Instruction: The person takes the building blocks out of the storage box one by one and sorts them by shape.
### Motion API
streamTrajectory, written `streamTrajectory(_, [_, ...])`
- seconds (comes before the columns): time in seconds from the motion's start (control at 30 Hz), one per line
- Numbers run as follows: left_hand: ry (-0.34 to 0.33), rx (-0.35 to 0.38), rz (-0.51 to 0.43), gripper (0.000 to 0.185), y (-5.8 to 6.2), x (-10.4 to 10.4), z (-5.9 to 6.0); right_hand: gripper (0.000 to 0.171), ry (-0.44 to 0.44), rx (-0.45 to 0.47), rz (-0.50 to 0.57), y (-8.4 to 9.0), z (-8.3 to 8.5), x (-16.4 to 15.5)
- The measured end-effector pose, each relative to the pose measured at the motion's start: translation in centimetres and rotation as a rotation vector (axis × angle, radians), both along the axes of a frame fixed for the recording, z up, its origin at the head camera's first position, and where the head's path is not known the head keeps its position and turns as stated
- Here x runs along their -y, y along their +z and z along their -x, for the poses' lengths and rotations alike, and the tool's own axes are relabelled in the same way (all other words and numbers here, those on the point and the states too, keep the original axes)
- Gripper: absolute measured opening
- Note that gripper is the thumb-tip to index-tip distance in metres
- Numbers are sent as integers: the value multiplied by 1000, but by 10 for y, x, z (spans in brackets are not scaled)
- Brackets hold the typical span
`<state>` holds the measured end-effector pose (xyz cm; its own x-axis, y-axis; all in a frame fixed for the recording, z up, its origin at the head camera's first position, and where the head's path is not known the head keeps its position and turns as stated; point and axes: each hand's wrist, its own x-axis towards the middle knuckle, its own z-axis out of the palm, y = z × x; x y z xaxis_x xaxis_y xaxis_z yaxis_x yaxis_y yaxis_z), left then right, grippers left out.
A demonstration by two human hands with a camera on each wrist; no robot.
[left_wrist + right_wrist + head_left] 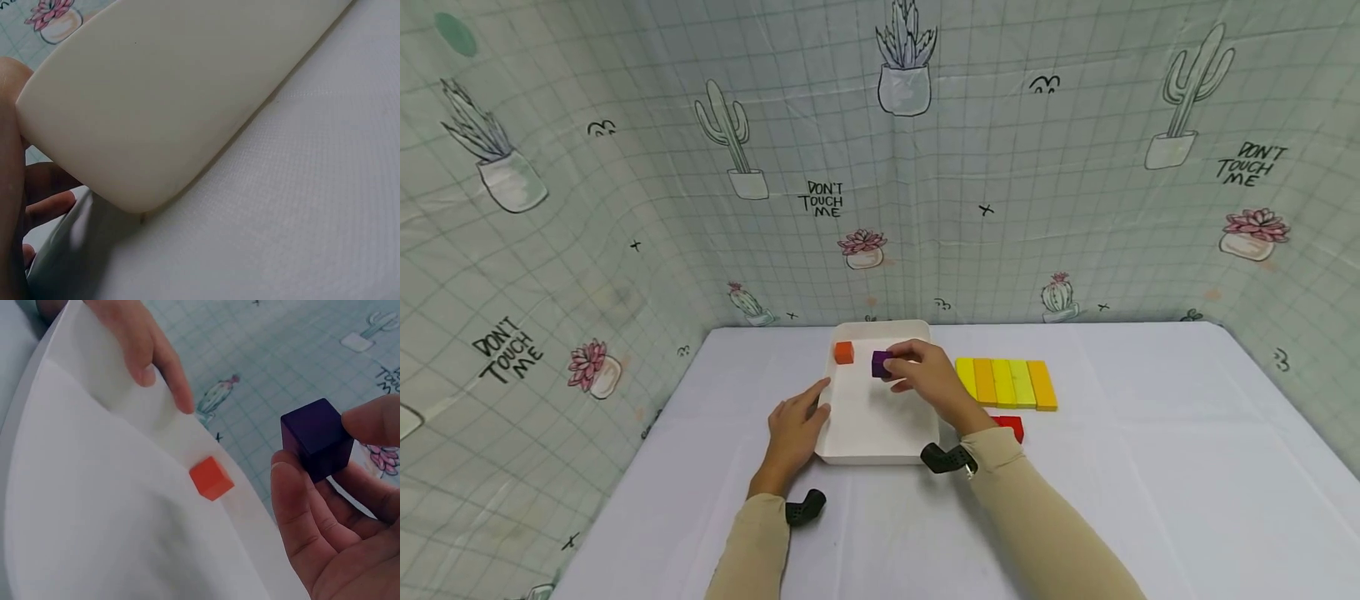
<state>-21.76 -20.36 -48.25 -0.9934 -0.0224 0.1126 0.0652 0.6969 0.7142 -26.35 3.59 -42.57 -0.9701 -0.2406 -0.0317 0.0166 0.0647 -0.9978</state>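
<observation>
A purple cube (879,364) is pinched between the thumb and fingers of my right hand (928,375), above the white tray (876,433). The right wrist view shows the cube (317,439) plainly, with the fingertips on its sides. My left hand (792,433) holds the tray's left rim. Its thumb and one finger reach over the rim, while other fingers stay outside the wall in the left wrist view. Inside the tray an orange cube (844,352) sits near the far left corner, against the wall.
Right of the tray lies a row of several flat yellow and orange blocks (1004,383). Nearer, a red block (1012,426) is partly hidden by my right arm. A patterned cloth (985,267) hangs behind the white table (1120,467).
</observation>
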Motion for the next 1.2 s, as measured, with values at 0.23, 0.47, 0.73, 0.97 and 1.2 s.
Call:
streamTrajectory(0.23, [1, 0, -16, 48, 1, 1, 0, 34, -11, -16, 17, 2, -7, -9])
streamTrajectory(0.47, [2, 6, -7, 48, 2, 1, 0, 34, -5, -45, 45, 1, -17, -16])
streamTrajectory(0.73, [4, 14, -5, 49, 0, 2, 1, 32, -10, -53, 58, 5, -24, -23])
streamTrajectory(0.97, [5, 12, 1, 49, -1, 3, 2, 34, 1, -64, 62, 4, -26, -31])
streamTrajectory(1.2, [4, 19, -6, 49, -1, 1, 1, 39, -27, -49, 47, 4, -30, -50])
